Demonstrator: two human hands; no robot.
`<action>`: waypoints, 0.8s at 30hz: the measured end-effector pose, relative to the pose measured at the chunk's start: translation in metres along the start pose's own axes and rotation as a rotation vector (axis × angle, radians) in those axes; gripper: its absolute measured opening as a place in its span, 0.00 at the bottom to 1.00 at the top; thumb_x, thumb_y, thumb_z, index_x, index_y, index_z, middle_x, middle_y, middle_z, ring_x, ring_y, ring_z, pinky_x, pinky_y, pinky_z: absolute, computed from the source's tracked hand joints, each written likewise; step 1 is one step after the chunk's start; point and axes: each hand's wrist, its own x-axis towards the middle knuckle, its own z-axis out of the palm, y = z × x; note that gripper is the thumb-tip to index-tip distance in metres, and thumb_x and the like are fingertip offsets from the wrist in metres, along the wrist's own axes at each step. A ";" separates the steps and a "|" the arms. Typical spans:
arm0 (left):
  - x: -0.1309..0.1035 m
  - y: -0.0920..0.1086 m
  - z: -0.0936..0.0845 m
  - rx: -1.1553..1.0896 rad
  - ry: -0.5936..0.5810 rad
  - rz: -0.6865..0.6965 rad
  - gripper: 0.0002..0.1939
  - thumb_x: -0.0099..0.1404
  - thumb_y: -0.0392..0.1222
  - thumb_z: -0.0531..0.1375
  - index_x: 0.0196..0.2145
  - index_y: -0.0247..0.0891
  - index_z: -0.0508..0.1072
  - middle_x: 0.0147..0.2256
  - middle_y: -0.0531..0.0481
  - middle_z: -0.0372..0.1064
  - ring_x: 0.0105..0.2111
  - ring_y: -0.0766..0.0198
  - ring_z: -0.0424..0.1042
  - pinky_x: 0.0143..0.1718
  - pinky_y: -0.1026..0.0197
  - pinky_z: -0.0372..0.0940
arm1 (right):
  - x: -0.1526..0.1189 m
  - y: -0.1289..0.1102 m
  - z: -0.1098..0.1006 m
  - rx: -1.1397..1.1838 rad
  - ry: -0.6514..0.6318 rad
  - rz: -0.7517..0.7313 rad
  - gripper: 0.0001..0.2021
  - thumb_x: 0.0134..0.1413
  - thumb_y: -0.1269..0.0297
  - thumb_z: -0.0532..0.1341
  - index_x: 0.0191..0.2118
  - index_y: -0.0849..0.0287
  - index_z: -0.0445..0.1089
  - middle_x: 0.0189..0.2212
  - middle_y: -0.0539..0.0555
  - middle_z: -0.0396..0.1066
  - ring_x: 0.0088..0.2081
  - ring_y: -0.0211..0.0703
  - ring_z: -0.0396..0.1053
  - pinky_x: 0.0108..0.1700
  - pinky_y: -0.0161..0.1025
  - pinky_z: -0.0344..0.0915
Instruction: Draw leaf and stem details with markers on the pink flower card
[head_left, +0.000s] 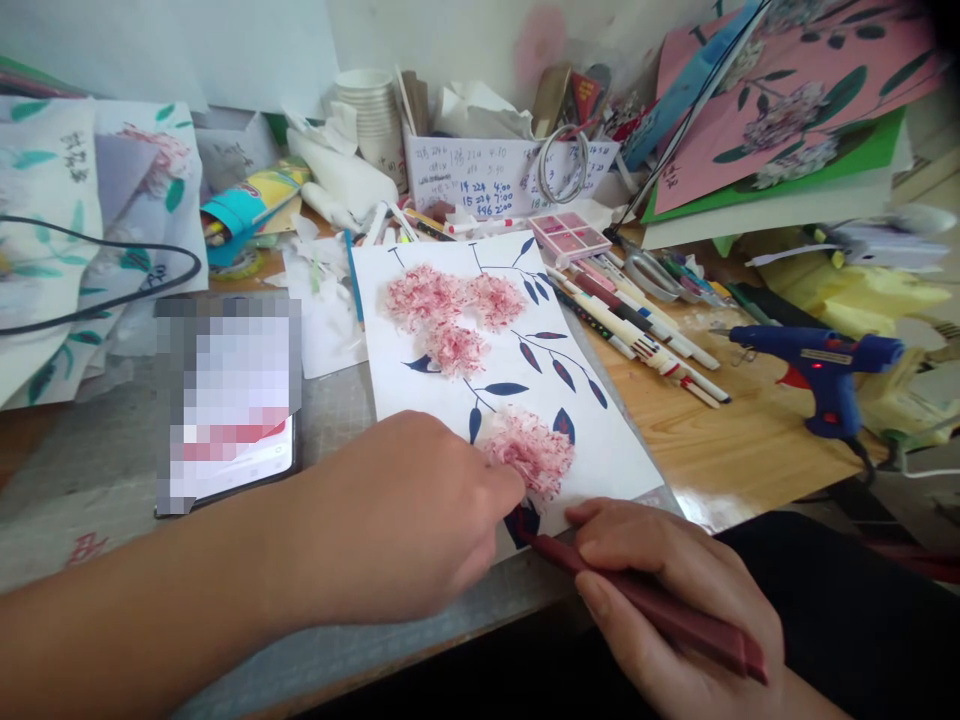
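A white sheet [420, 396] with dark leaves and stems lies on the grey cutting mat. Several fluffy pink-and-white flowers stand out from it. My left hand [435, 510] reaches across the sheet's lower part, its fingertips at the left side of the lowest flower [536, 455]; its other fingers are curled under and hidden. A dark red pen [660, 610] is in my right hand [675, 590], its tip touching a dark leaf [521, 524] with red marks just below that flower. Another leaf [563, 425] shows above the flower's right side.
Left of the sheet lies a phone [289, 430]. A blue glue gun [821, 365] with a red light stands at the right, beside loose pens [637, 330]. Behind are a pink palette [570, 238], a white box [480, 180] and paper cups [371, 120].
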 end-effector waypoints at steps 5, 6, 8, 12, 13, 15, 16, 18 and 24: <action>0.000 0.001 0.001 -0.030 -0.042 -0.011 0.08 0.64 0.36 0.51 0.33 0.42 0.69 0.23 0.54 0.67 0.20 0.56 0.65 0.22 0.55 0.45 | -0.006 0.003 -0.003 0.017 0.049 0.103 0.09 0.50 0.75 0.62 0.35 0.53 0.73 0.25 0.50 0.78 0.29 0.44 0.79 0.31 0.34 0.74; -0.001 0.000 0.000 -0.042 -0.044 -0.002 0.08 0.64 0.36 0.50 0.32 0.42 0.69 0.23 0.54 0.66 0.20 0.57 0.64 0.22 0.55 0.45 | -0.009 0.004 -0.003 0.052 0.052 0.135 0.09 0.50 0.75 0.63 0.34 0.53 0.73 0.25 0.50 0.78 0.30 0.45 0.79 0.33 0.35 0.75; -0.005 -0.003 -0.004 -0.080 -0.030 0.016 0.09 0.65 0.35 0.50 0.30 0.42 0.67 0.23 0.55 0.64 0.20 0.59 0.63 0.23 0.55 0.45 | -0.016 0.008 -0.003 0.196 0.100 0.231 0.07 0.53 0.73 0.63 0.34 0.52 0.74 0.25 0.50 0.77 0.33 0.47 0.79 0.36 0.39 0.76; -0.012 -0.018 -0.011 -0.108 0.071 -0.057 0.10 0.66 0.36 0.48 0.28 0.42 0.66 0.22 0.56 0.61 0.21 0.62 0.62 0.23 0.57 0.46 | -0.020 0.016 -0.006 0.506 0.331 0.350 0.02 0.58 0.65 0.64 0.35 0.51 0.75 0.27 0.50 0.74 0.34 0.45 0.76 0.39 0.42 0.75; -0.012 -0.022 -0.011 -0.093 0.100 -0.092 0.11 0.66 0.36 0.48 0.28 0.42 0.66 0.22 0.56 0.62 0.21 0.62 0.62 0.24 0.58 0.46 | -0.017 0.018 -0.008 0.520 0.368 0.350 0.01 0.58 0.63 0.65 0.36 0.52 0.75 0.28 0.50 0.74 0.33 0.43 0.74 0.39 0.41 0.74; -0.011 -0.027 -0.010 -0.044 0.138 -0.147 0.11 0.66 0.37 0.46 0.27 0.41 0.64 0.22 0.55 0.63 0.21 0.61 0.64 0.24 0.58 0.46 | -0.006 0.023 -0.016 0.503 0.393 0.345 0.02 0.58 0.62 0.66 0.35 0.52 0.76 0.27 0.49 0.74 0.30 0.40 0.71 0.35 0.37 0.71; -0.009 -0.026 -0.010 -0.011 0.135 -0.171 0.12 0.66 0.37 0.46 0.27 0.41 0.63 0.22 0.54 0.64 0.21 0.59 0.64 0.24 0.58 0.46 | 0.002 0.027 -0.020 0.496 0.385 0.352 0.03 0.59 0.61 0.66 0.35 0.52 0.76 0.26 0.49 0.74 0.28 0.39 0.70 0.32 0.36 0.70; -0.007 -0.020 -0.011 0.065 0.081 -0.200 0.11 0.65 0.36 0.46 0.27 0.41 0.63 0.23 0.51 0.67 0.21 0.57 0.67 0.23 0.57 0.47 | 0.023 0.037 -0.027 0.501 0.315 0.378 0.04 0.58 0.61 0.67 0.33 0.52 0.75 0.25 0.48 0.73 0.26 0.38 0.69 0.29 0.36 0.67; -0.011 0.012 -0.001 0.086 -0.167 0.071 0.08 0.53 0.30 0.60 0.29 0.42 0.72 0.21 0.54 0.70 0.17 0.60 0.65 0.20 0.56 0.54 | 0.089 0.068 -0.014 0.589 -0.070 0.468 0.08 0.53 0.62 0.69 0.29 0.56 0.71 0.22 0.47 0.72 0.24 0.38 0.69 0.29 0.36 0.65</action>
